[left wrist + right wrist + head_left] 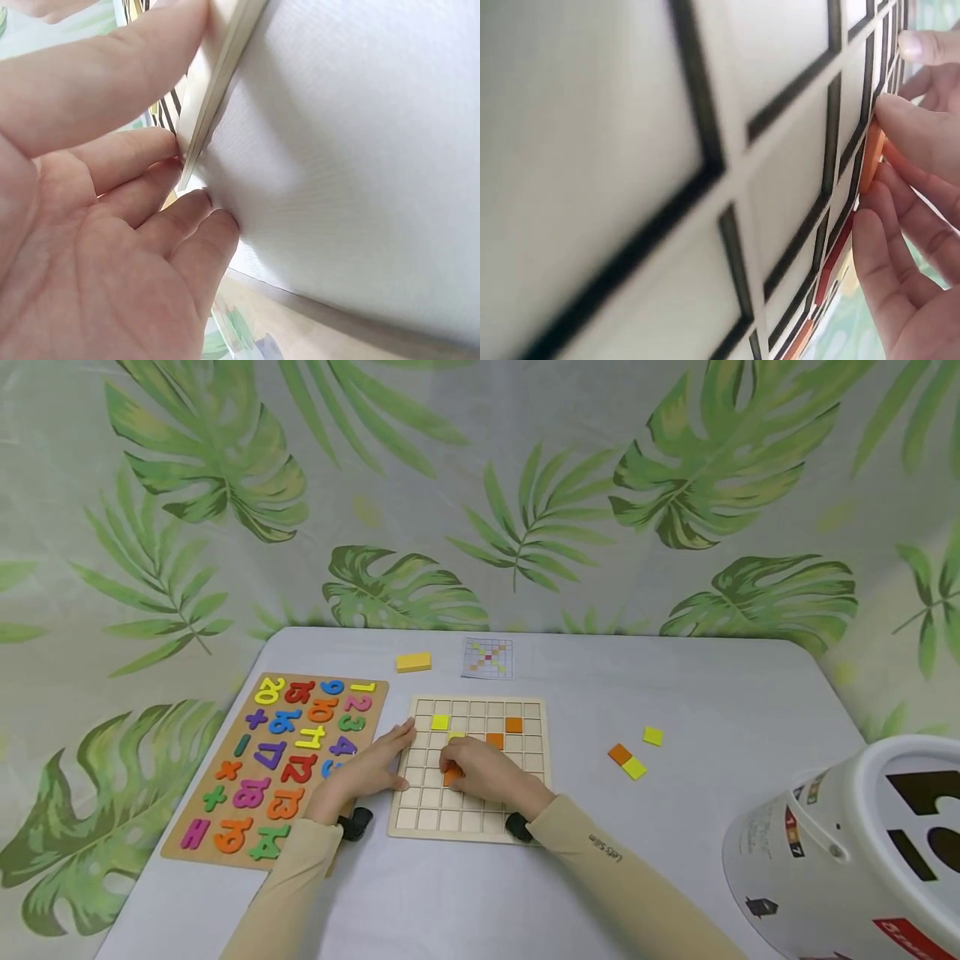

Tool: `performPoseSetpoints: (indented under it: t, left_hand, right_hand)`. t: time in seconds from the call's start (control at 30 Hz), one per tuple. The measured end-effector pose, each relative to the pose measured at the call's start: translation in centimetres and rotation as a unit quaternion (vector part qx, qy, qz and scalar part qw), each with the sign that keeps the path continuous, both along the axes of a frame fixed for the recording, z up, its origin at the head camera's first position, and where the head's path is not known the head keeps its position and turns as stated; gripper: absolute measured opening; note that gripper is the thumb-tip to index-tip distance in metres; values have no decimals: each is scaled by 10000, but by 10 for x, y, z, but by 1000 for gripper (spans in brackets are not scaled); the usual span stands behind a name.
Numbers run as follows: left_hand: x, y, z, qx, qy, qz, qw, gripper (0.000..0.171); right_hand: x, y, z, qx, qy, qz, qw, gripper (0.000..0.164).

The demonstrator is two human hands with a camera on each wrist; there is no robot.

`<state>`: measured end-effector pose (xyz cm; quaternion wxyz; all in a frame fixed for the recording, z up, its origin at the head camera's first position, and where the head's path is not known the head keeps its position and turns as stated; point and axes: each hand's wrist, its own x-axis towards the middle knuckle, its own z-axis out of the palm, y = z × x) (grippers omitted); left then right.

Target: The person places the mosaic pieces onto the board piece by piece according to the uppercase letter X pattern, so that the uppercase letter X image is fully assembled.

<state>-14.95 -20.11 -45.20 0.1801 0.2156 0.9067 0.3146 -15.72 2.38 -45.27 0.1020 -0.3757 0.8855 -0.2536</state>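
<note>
A leaf-print curtain (525, 527) backs the white surface (592, 685). Nearer its left edge lies the gridded board (446, 820), seemingly stiff wood. The left grip (369, 768), fingers spread wide, touches the board's left edge; the right grip (491, 770) pinches an orange tile (452, 777) over the board, probably light, hard, best held by opposite edges.

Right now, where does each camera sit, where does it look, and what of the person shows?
Head: worn on the head, facing forward and down at the wooden grid board; the left grip, right grip and sleeves show.
Left wrist: on that wrist, facing the board's edge and the white tablecloth; the left grip shows close up, plus, perhaps, a bit of the other.
Right wrist: on that wrist, facing across the board; the right grip pinches an orange tile, the left behind.
Shared: head and right wrist show that tile.
</note>
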Motion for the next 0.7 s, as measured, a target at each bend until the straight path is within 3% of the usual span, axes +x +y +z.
performPoseSetpoints:
  t: [0.13, 0.3, 0.47, 0.7]
  left_hand:
    - [-2, 1, -3, -185, -51, 96, 9998, 79]
    - [-2, 4, -4, -354, -52, 116, 9993, 81]
    - [-2, 4, -3, -379, -100, 131, 9991, 82]
    - [-2, 5, -2, -470, -211, 201, 9985, 81]
  right_hand:
    - [0, 6, 0, -138, -228, -143, 9995, 14]
    - [-5, 37, 5, -594, -460, -902, 9931, 16]
    - [-14, 96, 7, -1135, -418, -2026, 9718, 18]
    - [-22, 176, -2, -1145, -218, -3174, 9411, 22]
